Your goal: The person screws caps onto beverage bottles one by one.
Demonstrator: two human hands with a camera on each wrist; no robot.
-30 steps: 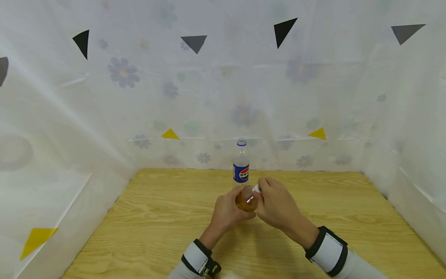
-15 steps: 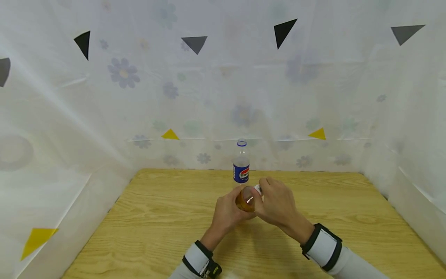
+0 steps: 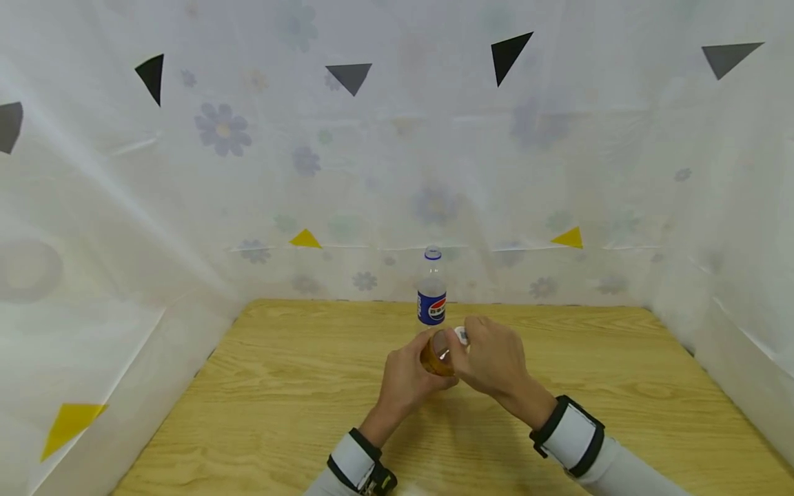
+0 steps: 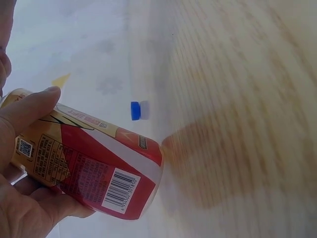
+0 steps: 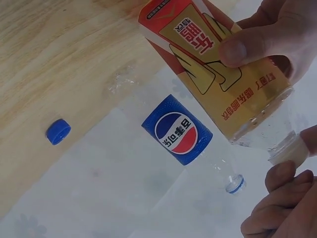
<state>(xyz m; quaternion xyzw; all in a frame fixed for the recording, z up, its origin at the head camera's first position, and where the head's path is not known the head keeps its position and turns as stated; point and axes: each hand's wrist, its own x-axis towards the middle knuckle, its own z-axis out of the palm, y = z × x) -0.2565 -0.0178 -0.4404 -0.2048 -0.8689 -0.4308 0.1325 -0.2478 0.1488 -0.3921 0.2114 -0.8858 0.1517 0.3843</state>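
Observation:
My left hand (image 3: pixel 403 377) grips a drink bottle with a red and gold label (image 5: pixel 213 64) round its body, fingers on one side and thumb on the other. The bottle is tilted, its neck toward my right hand (image 3: pixel 493 362). Thumb and fingers of that hand pinch a white cap (image 5: pixel 292 151) at the bottle's mouth; whether the cap is loose or screwed on I cannot tell. Just behind stands a clear Pepsi bottle (image 3: pixel 431 303), upright and without a cap. A blue bottle cap (image 5: pixel 58 131) lies on the table near it, hidden in the head view.
The wooden table (image 3: pixel 298 372) spreads to both sides of the hands. White flower-patterned sheeting (image 3: pixel 397 158) with black, grey and yellow triangles encloses it at the back and sides.
My right wrist has turned and shifted slightly left, and more of the white cap shows between the fingers. The left hand keeps its grip on the bottle; the Pepsi bottle stays put.

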